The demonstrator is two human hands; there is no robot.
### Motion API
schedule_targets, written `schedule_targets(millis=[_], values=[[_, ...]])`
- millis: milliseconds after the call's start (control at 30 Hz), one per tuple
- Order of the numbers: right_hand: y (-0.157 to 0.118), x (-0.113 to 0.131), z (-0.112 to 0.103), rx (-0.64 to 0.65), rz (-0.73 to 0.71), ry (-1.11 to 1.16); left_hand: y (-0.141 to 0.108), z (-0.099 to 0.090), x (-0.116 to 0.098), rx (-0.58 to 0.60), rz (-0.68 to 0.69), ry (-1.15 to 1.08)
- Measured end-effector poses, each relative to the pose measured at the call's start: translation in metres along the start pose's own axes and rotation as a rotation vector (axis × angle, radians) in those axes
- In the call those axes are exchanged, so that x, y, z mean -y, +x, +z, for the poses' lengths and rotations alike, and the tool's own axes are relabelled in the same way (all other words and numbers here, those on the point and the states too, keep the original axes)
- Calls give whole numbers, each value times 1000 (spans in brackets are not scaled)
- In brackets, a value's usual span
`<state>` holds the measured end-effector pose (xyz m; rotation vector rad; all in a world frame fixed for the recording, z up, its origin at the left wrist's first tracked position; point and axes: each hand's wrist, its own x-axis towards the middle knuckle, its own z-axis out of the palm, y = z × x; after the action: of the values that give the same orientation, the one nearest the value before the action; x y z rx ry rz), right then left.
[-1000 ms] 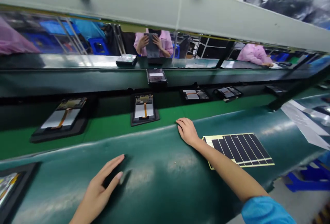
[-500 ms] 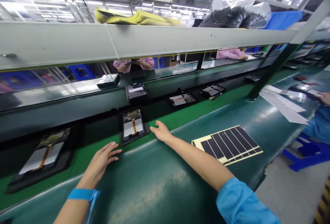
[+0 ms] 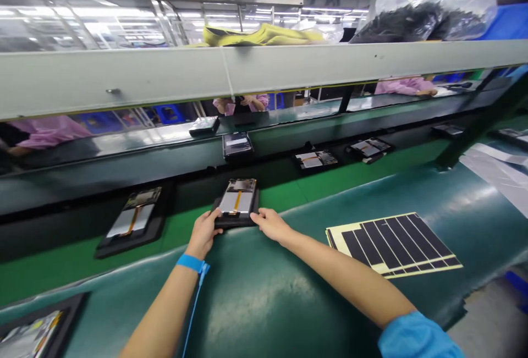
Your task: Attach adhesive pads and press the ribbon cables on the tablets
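Observation:
An opened tablet [image 3: 236,202] lies in a black foam tray, its white battery, orange ribbon cable and circuit board showing. My left hand [image 3: 204,232], with a blue wrist strap, grips the tray's near left corner, thumb on top and fingers curled under. On the near right edge, my right hand [image 3: 270,222] pinches the same tray. The tray sits at the border of the green conveyor belt [image 3: 284,197] and the dark green bench mat [image 3: 256,281]. To the right of my right forearm lies a sheet of black adhesive strips [image 3: 396,242] on yellowish backing.
Another tablet in a tray [image 3: 132,220] rides the belt at left, and more trays [image 3: 315,159] stand further right. One tray [image 3: 37,328] lies at the bench's lower left. A pale shelf beam [image 3: 165,75] crosses above. Co-workers in pink sleeves [image 3: 256,102] sit across.
Both hands have reached in from either side and taken hold of the tablet's tray, which was untouched before. The view has swung left, bringing another tray into the lower left.

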<state>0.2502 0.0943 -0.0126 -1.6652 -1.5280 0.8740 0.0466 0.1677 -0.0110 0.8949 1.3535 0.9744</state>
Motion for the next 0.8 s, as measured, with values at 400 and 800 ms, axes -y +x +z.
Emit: schedule_targets(millis=[400, 800], values=[[-109, 0, -46, 63, -606, -298, -68, -49, 14, 550, 15, 271], [-141, 14, 20, 331, -840, -611, -111, -62, 39, 167, 477, 774]])
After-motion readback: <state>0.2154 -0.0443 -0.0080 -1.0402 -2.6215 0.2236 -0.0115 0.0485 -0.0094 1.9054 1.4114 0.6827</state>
